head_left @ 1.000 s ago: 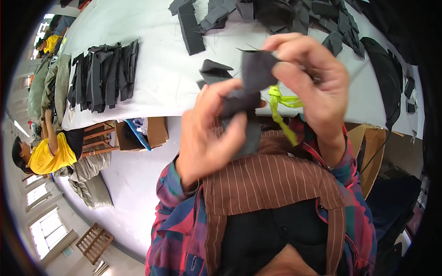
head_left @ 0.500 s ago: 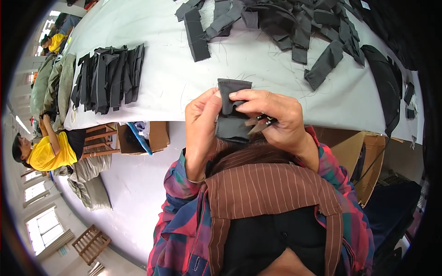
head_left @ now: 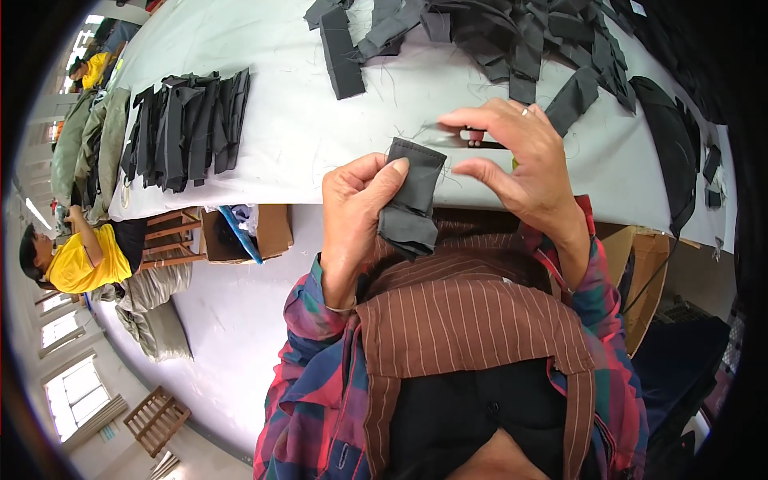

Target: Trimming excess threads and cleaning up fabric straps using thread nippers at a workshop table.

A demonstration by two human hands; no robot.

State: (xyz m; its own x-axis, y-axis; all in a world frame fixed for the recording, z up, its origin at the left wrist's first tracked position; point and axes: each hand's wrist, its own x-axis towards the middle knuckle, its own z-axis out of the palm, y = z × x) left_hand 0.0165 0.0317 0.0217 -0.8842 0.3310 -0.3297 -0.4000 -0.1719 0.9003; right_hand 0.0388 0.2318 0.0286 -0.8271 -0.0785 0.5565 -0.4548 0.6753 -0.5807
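My left hand point(head_left: 352, 200) pinches a dark grey sewn fabric strip point(head_left: 418, 188) between thumb and fingers, holding it near the table's front edge. A stitched seam runs along the strip's upper end, and its lower part hangs folded. To the right, apart from the strip, is my right hand point(head_left: 532, 160), holding small black-handled thread snips point(head_left: 484, 144) against its fingers. Its thumb and forefinger are spread, and the blades are smeared by motion near the strip's upper end. Loose threads lie on the white table point(head_left: 296, 136) behind.
A loose heap of dark fabric strips point(head_left: 512, 36) lies at the far side. Stacked strips point(head_left: 188, 132) stand in a row at left. A black cloth item point(head_left: 664, 152) lies at right. Below the table are a cardboard box point(head_left: 276, 232) and, farther left, a person in yellow point(head_left: 92, 252).
My right hand has moved off the strip, up and to the right, with thumb and forefinger now spread and the snips turned. The strip, still in my left hand, has opened out and tilted.
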